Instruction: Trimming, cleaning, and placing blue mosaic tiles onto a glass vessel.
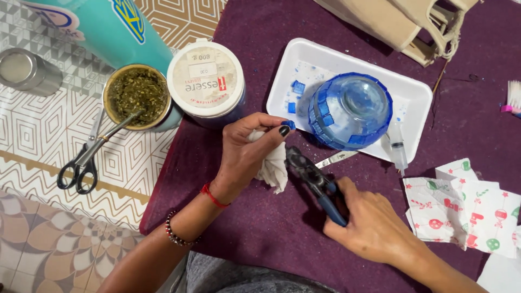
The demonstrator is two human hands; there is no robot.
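My left hand (pixel 247 154) holds a crumpled white tissue (pixel 274 165) and pinches a small blue tile piece (pixel 288 125) between thumb and fingertip. My right hand (pixel 369 225) grips the blue handles of a pair of black nippers (pixel 312 176), whose jaws point up toward the left hand. Just beyond, a white foam tray (pixel 415 92) holds an upturned glass bowl (pixel 350 111) partly covered with blue mosaic tiles, plus a few loose blue tiles (pixel 297 88).
A purple cloth (pixel 260 228) covers the table. A white-lidded tub (pixel 205 78), a cup of green herb with a metal straw (pixel 137 97), scissors (pixel 81 165), a metal lid (pixel 24 70), a syringe (pixel 399 146) and patterned paper napkins (pixel 467 214) lie around.
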